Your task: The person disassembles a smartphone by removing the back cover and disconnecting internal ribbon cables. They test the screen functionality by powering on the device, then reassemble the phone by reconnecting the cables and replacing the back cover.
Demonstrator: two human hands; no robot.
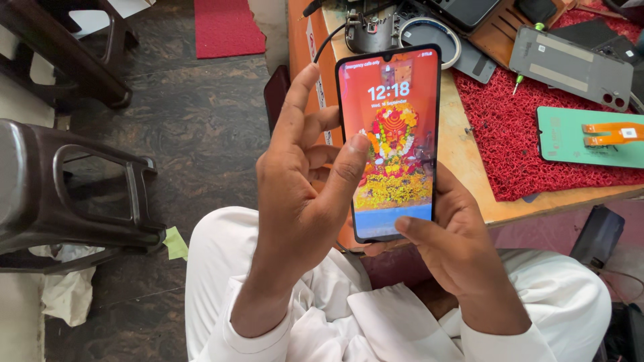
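Holding a smartphone point(389, 144) upright in front of the chest, lit screen facing the camera, showing a colourful picture of flowers on red above a band of blue. Gripping the phone's lower end with the right hand point(453, 245), fingers curled behind the back and thumb lying across the bottom of the glass. Bracing the phone's left edge with the left hand point(302, 188), half open: thumb pressing on the screen near its middle, index finger stretching up alongside the edge, other fingers bending behind.

Sitting just below the phone, white-clad knees point(228, 268) and sleeves filling the lower part of the view. Spreading behind and to the right of the phone, a wooden workbench point(469, 161) carrying a red bristly mat point(510, 134). Lying on that mat, well to the right of the phone, a green panel with an orange flex strip point(590, 137), and above it a grey phone back cover point(570, 67). Resting just above the phone's top edge, a round ring-shaped part point(429, 37) beside a black cable. Standing well to the left of the phone, on dark flooring, a brown plastic stool point(74, 188); farther up, a red floor mat point(228, 27).
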